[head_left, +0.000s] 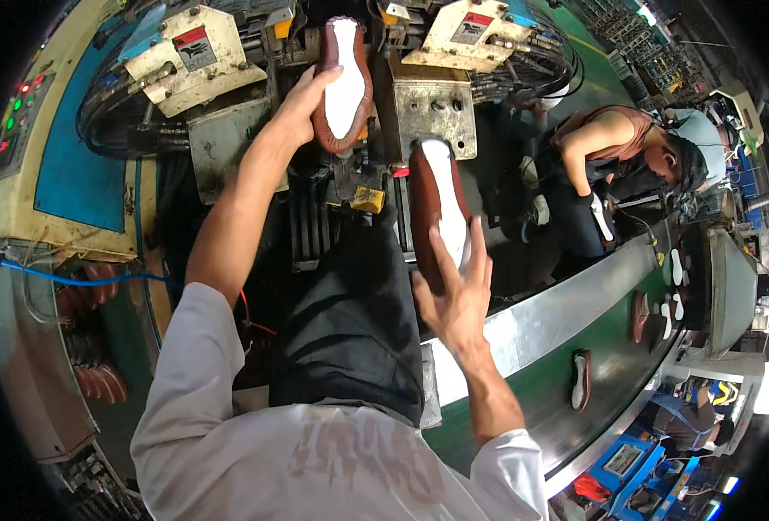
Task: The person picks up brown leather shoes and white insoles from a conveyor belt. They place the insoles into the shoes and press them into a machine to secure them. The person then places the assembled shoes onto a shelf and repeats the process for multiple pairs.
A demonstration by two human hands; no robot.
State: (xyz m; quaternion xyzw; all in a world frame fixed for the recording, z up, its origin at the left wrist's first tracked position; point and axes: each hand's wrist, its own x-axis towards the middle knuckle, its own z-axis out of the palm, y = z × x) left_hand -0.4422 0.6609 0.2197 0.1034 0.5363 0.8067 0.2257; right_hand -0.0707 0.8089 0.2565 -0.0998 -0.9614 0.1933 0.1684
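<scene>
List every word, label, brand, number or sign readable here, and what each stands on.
None can be read.
Left machine cover: red-and-grey label; lettering too small.
Right machine cover: similar label; too small.
Control panel: any markings too small.
Shirt: darker patches, cannot tell if lettering.

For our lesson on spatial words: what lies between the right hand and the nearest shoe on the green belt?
In the head view, the metal strip, then some green belt, lies between the right hand and that shoe.
</scene>
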